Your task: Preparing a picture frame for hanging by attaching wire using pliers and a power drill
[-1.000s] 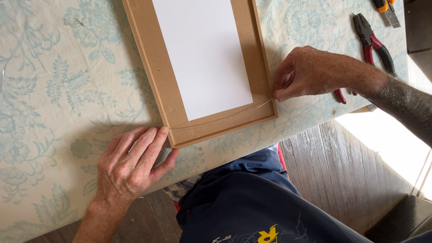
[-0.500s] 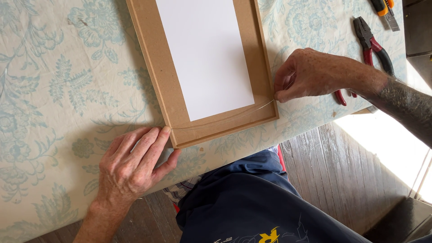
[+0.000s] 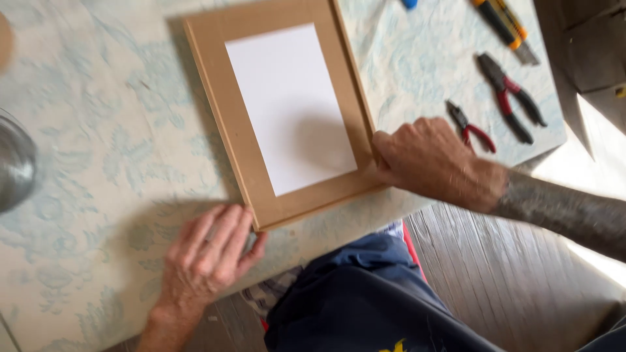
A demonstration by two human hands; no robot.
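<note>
**Two hands at the near end of a brown frame**

A brown frame (image 3: 238, 137) with a white panel (image 3: 290, 107) lies on the patterned tablecloth (image 3: 98, 150). The left hand (image 3: 205, 257) rests flat, fingers touching the frame's near left corner. The right hand (image 3: 433, 163) is curled against its near right corner. Farther right lie small red pliers (image 3: 471, 127), larger pliers (image 3: 512, 98) and an orange utility knife (image 3: 505, 23)

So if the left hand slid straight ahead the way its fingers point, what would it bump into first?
Most likely the brown picture frame: the left hand lies flat on the tablecloth, fingertips already at the frame's near corner.
</note>
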